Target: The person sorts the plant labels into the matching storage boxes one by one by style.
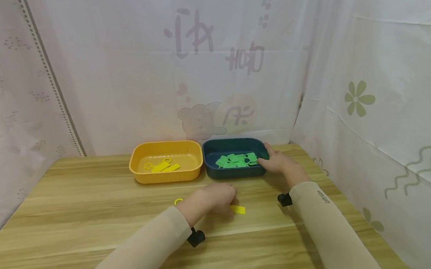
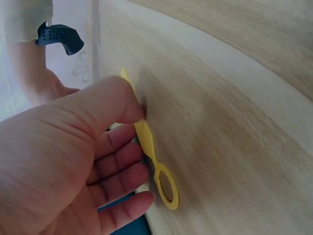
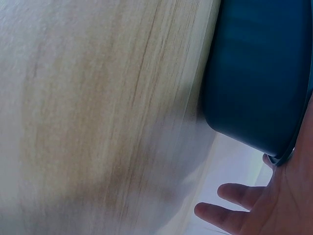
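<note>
My left hand [image 1: 220, 197] pinches a flat yellow tag [image 2: 145, 139] low over the wooden table. The thumb lies on its strip, with the other fingers behind. The tag's ring end points down in the left wrist view; its strip end sticks out right of the hand in the head view. My right hand [image 1: 280, 163] grips the right end of the dark teal box [image 1: 237, 173], thumb over the rim and fingers outside. Two of those fingers [image 3: 239, 196] stick out straight in the right wrist view. Several green tags [image 1: 236, 160] lie piled inside.
A yellow box [image 1: 167, 177] stands directly left of the teal one, with a few yellow tags [image 1: 161, 166] inside. Another yellow ring [image 1: 178, 201] shows beside my left wrist, partly hidden. Printed curtains [image 1: 138, 73] hang behind and at both sides of the table [image 1: 75, 230].
</note>
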The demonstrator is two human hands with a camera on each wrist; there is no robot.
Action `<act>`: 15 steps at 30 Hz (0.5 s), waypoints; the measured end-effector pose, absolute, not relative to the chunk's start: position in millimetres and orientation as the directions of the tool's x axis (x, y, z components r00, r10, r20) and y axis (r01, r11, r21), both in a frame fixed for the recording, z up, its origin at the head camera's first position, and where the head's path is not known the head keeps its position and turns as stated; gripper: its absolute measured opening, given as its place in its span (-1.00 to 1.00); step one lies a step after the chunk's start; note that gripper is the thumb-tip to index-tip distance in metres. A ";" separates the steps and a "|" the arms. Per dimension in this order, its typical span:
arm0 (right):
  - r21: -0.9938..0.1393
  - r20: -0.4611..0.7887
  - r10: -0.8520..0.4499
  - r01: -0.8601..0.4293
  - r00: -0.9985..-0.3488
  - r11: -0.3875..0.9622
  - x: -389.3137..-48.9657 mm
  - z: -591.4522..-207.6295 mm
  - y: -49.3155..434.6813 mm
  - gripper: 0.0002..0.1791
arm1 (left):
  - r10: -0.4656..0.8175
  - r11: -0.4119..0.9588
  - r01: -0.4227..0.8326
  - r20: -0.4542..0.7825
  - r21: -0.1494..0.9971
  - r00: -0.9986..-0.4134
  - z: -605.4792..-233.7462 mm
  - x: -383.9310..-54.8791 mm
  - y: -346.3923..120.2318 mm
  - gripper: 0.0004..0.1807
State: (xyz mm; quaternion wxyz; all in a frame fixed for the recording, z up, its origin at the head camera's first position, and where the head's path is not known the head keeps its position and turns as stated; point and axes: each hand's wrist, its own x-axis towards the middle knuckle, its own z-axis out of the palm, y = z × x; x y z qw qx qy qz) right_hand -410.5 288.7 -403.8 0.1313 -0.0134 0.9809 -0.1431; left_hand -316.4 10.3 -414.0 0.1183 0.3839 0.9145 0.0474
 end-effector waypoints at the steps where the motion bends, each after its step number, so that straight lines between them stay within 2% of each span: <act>1: -0.283 -0.254 -0.063 0.012 -0.965 0.959 -410.8 -404.6 289.2 0.04 | 0.712 0.702 0.689 -0.184 0.178 -0.678 -414.7 -316.4 10.4 -0.78; 8: -0.282 -0.249 -0.051 0.022 -0.967 0.959 -411.6 -407.0 290.2 0.04 | 0.708 0.707 0.685 -0.186 0.177 -0.682 -416.0 -316.4 11.5 -0.60; 15: -0.283 -0.241 -0.042 0.029 -0.970 0.959 -410.4 -406.4 290.2 0.03 | 0.735 0.674 0.675 -0.174 0.301 -0.656 -415.6 -316.8 4.7 -0.70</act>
